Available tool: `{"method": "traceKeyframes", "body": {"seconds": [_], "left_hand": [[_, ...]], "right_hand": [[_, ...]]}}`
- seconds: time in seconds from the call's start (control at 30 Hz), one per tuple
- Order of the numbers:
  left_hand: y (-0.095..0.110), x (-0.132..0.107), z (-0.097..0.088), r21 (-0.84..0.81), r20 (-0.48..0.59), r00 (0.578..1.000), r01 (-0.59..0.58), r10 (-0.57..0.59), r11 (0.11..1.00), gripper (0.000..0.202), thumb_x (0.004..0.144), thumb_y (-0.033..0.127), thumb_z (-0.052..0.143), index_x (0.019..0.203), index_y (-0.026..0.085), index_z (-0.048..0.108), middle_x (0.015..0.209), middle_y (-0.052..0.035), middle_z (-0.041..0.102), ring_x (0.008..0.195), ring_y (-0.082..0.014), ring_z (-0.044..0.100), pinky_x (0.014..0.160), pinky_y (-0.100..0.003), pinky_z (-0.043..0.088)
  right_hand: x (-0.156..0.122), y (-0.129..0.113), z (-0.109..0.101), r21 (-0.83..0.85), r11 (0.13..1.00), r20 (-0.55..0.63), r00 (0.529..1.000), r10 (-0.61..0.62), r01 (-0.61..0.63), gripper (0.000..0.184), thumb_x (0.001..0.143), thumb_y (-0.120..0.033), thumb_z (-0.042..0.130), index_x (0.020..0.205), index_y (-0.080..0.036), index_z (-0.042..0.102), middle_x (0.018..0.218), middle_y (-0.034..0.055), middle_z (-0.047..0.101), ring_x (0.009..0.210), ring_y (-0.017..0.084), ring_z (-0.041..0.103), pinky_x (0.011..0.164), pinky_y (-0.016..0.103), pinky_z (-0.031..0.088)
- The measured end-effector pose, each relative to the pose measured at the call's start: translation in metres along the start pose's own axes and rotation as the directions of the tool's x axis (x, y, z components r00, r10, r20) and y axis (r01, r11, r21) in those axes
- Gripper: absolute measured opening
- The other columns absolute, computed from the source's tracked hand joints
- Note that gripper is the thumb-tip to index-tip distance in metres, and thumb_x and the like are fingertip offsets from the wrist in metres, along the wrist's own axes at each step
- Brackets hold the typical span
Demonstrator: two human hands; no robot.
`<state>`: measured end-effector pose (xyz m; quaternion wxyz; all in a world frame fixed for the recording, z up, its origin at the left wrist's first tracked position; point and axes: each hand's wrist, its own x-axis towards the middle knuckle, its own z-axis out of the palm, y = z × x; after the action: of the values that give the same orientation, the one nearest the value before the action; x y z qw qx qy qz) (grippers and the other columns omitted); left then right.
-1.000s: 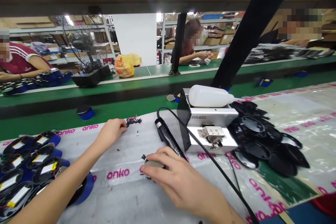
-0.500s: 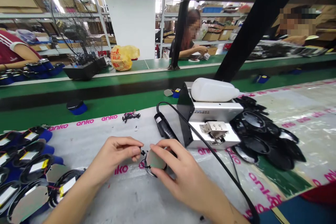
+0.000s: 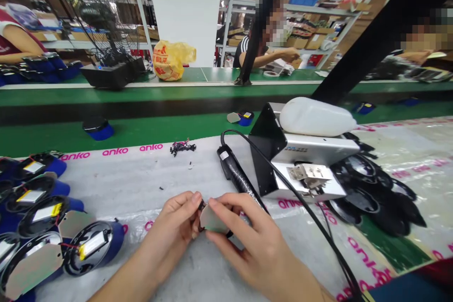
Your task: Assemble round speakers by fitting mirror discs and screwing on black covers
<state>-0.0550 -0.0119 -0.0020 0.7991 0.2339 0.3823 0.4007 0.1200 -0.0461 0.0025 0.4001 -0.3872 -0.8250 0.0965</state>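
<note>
In front of me my right hand is closed around a flat grey-green plate with cut corners, gripping it by the edges. Part of a dark round piece shows under the plate, mostly covered by my fingers. My left hand is pinched at the plate's left edge, where small dark bits show by the fingertips; what it holds is hidden. To the left stand several blue round housings with black rims, silver-and-yellow battery packs and thin red wires. Another grey plate lies on one housing.
Beyond my hands lies a black corded hand tool. Its cable crosses before a silver-and-black machine bearing a white bottle. Black round covers are piled right. Small black scraps lie behind. Co-workers sit across the green belt.
My left hand has moved in against the plate's left edge; a small gap separated them before. My right hand keeps hold of the plate. The camera view has shifted and tilted.
</note>
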Motion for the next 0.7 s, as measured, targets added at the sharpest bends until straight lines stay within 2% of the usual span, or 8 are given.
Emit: {"method": "traceKeyframes", "body": {"seconds": [0.13,0.23,0.37,0.43,0.5,0.57,0.7], "left_hand": [[-0.0004,0.0004,-0.0008,0.041,-0.012,1.0,-0.01,0.011,0.999,0.041,0.072,0.045,0.084,0.063,0.016,0.058,0.056,0.0039,0.054,0.052,-0.0073,0.044,0.051,-0.018,0.038],[-0.0013,0.0011,-0.0026,0.169,-0.04,0.995,-0.084,0.092,0.982,0.04,0.076,0.048,0.079,0.063,0.017,0.058,0.055,0.0041,0.054,0.052,-0.0081,0.044,0.052,-0.019,0.036],[0.0019,-0.0013,-0.0042,0.467,-0.028,0.953,-0.254,0.301,0.847,0.036,0.082,0.043,0.074,0.06,0.017,0.061,0.054,0.0041,0.054,0.054,-0.0092,0.047,0.054,-0.02,0.037],[0.0046,-0.0031,-0.0032,0.561,-0.015,0.94,-0.274,0.34,0.782,0.035,0.082,0.04,0.073,0.059,0.018,0.06,0.055,0.0042,0.055,0.054,-0.0095,0.049,0.056,-0.021,0.039],[0.0063,-0.0036,-0.0014,0.604,-0.037,0.936,-0.259,0.351,0.754,0.035,0.082,0.041,0.073,0.059,0.018,0.06,0.054,0.0046,0.054,0.053,-0.0096,0.048,0.054,-0.021,0.038],[0.0063,-0.0024,0.0005,0.59,-0.053,0.941,-0.24,0.333,0.771,0.036,0.081,0.042,0.073,0.059,0.018,0.059,0.053,0.0047,0.053,0.052,-0.0098,0.047,0.053,-0.022,0.037],[0.0039,0.0002,0.0031,0.465,-0.064,0.968,-0.185,0.242,0.866,0.038,0.08,0.045,0.072,0.057,0.019,0.056,0.05,0.0043,0.051,0.05,-0.0109,0.046,0.05,-0.022,0.036]], "right_hand": [[0.0015,-0.0005,-0.0005,-0.018,1.0,0.029,1.0,-0.011,0.011,0.041,0.094,-0.011,0.059,0.135,-0.011,0.053,0.114,0.0123,0.058,0.103,0.02,0.056,0.087,0.033,0.055],[0.002,-0.0008,-0.0011,-0.045,0.999,0.029,1.0,-0.01,0.012,0.039,0.094,-0.011,0.059,0.132,-0.01,0.054,0.112,0.0124,0.058,0.102,0.02,0.056,0.086,0.033,0.055],[0.0007,-0.0005,-0.0009,-0.043,0.999,0.015,1.0,-0.017,0.018,0.04,0.093,-0.01,0.06,0.133,-0.01,0.053,0.112,0.0127,0.059,0.101,0.02,0.057,0.084,0.033,0.056],[0.0004,-0.001,-0.0005,-0.063,0.998,0.017,0.999,-0.028,0.029,0.039,0.093,-0.01,0.061,0.131,-0.009,0.054,0.111,0.0132,0.059,0.099,0.021,0.057,0.084,0.034,0.056],[0.0011,-0.0022,-0.0002,-0.108,0.993,0.025,0.999,-0.045,0.047,0.037,0.093,-0.009,0.061,0.129,-0.008,0.055,0.108,0.0135,0.061,0.097,0.021,0.058,0.084,0.035,0.056],[0.0021,-0.004,-0.0002,-0.144,0.988,0.024,0.998,-0.057,0.06,0.035,0.092,-0.009,0.062,0.127,-0.007,0.055,0.106,0.0137,0.062,0.096,0.022,0.058,0.083,0.036,0.057],[0.0022,-0.0063,0.0002,-0.135,0.99,0.019,0.999,-0.033,0.035,0.037,0.093,-0.011,0.062,0.129,-0.011,0.054,0.108,0.0135,0.062,0.098,0.023,0.059,0.084,0.036,0.057]]}}
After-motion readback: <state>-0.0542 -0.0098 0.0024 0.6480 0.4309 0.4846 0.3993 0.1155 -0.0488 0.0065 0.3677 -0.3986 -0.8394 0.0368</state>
